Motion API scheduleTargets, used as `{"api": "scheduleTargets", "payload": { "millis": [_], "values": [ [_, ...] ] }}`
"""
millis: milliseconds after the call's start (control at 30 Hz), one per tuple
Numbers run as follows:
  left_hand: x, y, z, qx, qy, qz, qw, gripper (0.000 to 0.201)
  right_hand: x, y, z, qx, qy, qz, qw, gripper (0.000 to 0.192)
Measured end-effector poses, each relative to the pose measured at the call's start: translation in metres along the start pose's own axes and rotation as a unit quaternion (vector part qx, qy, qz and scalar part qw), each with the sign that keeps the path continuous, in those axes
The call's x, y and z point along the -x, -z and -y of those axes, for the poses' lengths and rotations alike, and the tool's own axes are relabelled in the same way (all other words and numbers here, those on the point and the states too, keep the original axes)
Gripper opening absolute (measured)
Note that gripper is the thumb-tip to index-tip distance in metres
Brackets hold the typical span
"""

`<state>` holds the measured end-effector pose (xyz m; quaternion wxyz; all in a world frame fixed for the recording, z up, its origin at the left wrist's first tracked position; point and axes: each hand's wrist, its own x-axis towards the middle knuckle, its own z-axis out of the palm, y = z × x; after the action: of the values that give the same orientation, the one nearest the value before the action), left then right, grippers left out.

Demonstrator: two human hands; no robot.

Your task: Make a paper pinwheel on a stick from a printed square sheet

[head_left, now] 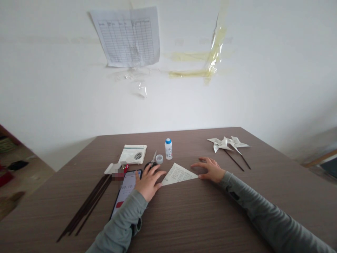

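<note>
We see both hands flat, fingers spread, gripping nothing. Left hand (147, 182) presses the left corner of a folded paper triangle (179, 174) lying mid-table (200, 218); right hand (210, 169) presses its right corner. Phone (126, 191) beside left wrist, scissors (152, 161), glue bottle (168, 148) behind the paper, dark sticks (86, 207) far left, paper pinwheels (228, 143) back right.

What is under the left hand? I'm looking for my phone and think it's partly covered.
The left hand presses one corner of the folded paper. Its wrist and sleeve overlap the phone, lit screen showing; the phone's right edge is hidden.
</note>
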<state>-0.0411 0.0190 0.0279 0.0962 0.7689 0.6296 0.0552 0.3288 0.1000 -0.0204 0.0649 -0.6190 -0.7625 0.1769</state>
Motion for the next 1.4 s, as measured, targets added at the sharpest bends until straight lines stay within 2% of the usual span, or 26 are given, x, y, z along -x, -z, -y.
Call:
{"api": "scheduleTargets", "payload": {
  "millis": [67, 167, 333, 467, 700, 1000, 1200, 1400],
  "values": [
    [-0.001, 0.005, -0.003, -0.005, 0.035, 0.014, 0.999, 0.076, 0.002, -0.002, 0.001, 0.004, 0.0, -0.005, 1.0, 0.076],
    [-0.001, 0.011, -0.006, 0.012, 0.037, 0.024, 0.999, 0.081, 0.005, 0.0, 0.003, 0.008, 0.0, -0.006, 1.0, 0.079],
    [0.0, 0.0, -0.003, 0.032, 0.015, -0.035, 0.999, 0.072, 0.011, 0.006, 0.013, -0.016, 0.011, 0.0, 1.0, 0.063],
    [0.0, -0.011, -0.008, 0.038, 0.002, -0.071, 0.997, 0.06, 0.013, 0.001, 0.022, -0.014, 0.03, -0.037, 0.999, 0.058],
    [0.001, -0.009, -0.016, 0.032, 0.006, -0.047, 0.998, 0.05, 0.016, -0.004, 0.03, -0.026, 0.067, -0.058, 0.996, 0.048],
    [-0.001, -0.01, -0.015, 0.05, 0.002, -0.069, 0.996, 0.04, 0.024, 0.017, 0.038, -0.046, 0.085, -0.032, 0.995, 0.042],
    [-0.004, -0.014, -0.013, 0.063, -0.004, -0.079, 0.995, 0.039, 0.025, 0.016, 0.042, -0.068, 0.078, -0.038, 0.994, 0.035],
    [-0.006, -0.013, -0.015, 0.076, 0.006, -0.096, 0.993, 0.039, 0.025, 0.014, 0.042, -0.079, 0.086, -0.072, 0.991, 0.035]
  ]
}}
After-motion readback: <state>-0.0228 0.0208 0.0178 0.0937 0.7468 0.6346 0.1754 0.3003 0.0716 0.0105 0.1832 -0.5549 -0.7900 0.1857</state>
